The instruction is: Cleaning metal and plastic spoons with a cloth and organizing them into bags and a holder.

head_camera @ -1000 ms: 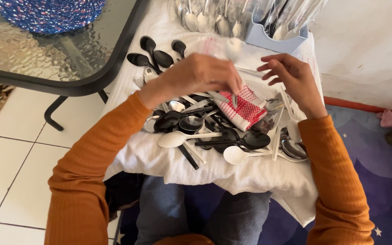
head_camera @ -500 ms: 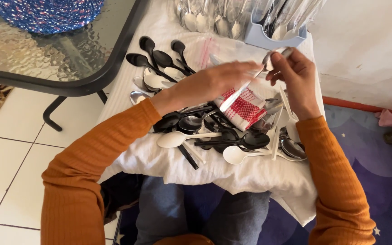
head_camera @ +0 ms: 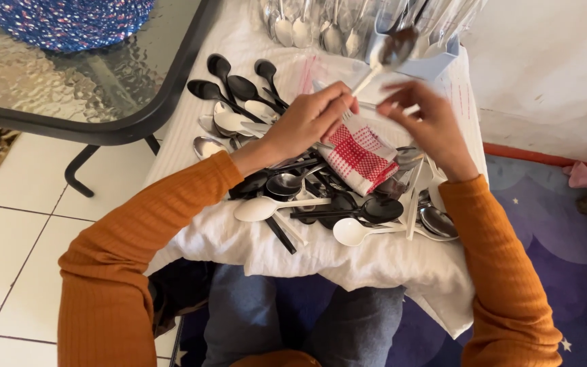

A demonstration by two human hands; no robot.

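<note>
— Held by the handle in the left hand point(head_camera: 310, 122): a silvery spoon point(head_camera: 390, 51), bowl tilted up and away, over the pale blue holder point(head_camera: 436, 58) at the far edge of the lap.
— Grip?
— Closed around the white handle end, thumb and fingers pinched. Also tucked under that hand, a red and white checked cloth point(head_camera: 361, 156), hanging down onto the pile.
— And the right hand point(head_camera: 429, 126)?
— Fingers loosely curled, just beside the handle, tips blurred; hard to tell whether touching the spoon or only near it. Probably holding nothing.
— Around that?
— Below, a heap of black spoons point(head_camera: 375, 209), white spoons point(head_camera: 259, 207) and silvery ones, crossed over each other on a white towel point(head_camera: 348, 261) spread across the knees. Further left, a neater group of black spoons point(head_camera: 232, 88) laid side by side. More silvery spoons point(head_camera: 307, 27) along the top edge. Glass table point(head_camera: 69, 81) well apart to the left.
— Risks?
— Pinch so far down the handle, bowl heavy at the far end: could tip and drop into the heap. Trailing cloth could snag a handle and drag loose pieces. Towel resting on knees only, so a shift of the legs could slide the lot onto the tiled floor point(head_camera: 15, 224).
</note>
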